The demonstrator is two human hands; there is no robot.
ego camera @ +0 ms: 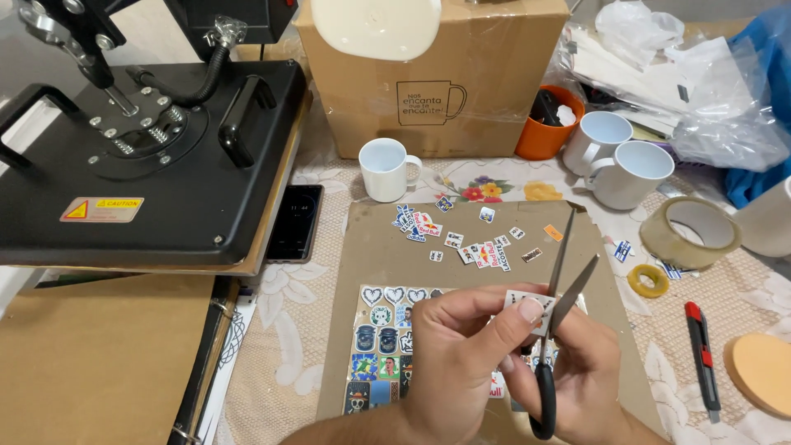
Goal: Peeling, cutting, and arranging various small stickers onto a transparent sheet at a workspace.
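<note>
Steel scissors (560, 272), blades parted, gripped by right hand (577, 379) | left hand (461, 363) fingertips pinching small sticker (524, 303) against blades | sticker sheet (383, 350) under wrists, on brown board (371, 247) | cut pieces (461, 239) beyond; edge probably white | advice: turn sticker, short snips.

Small printed sticker (522, 302) — pinched upright between open scissors (563, 280).
</note>
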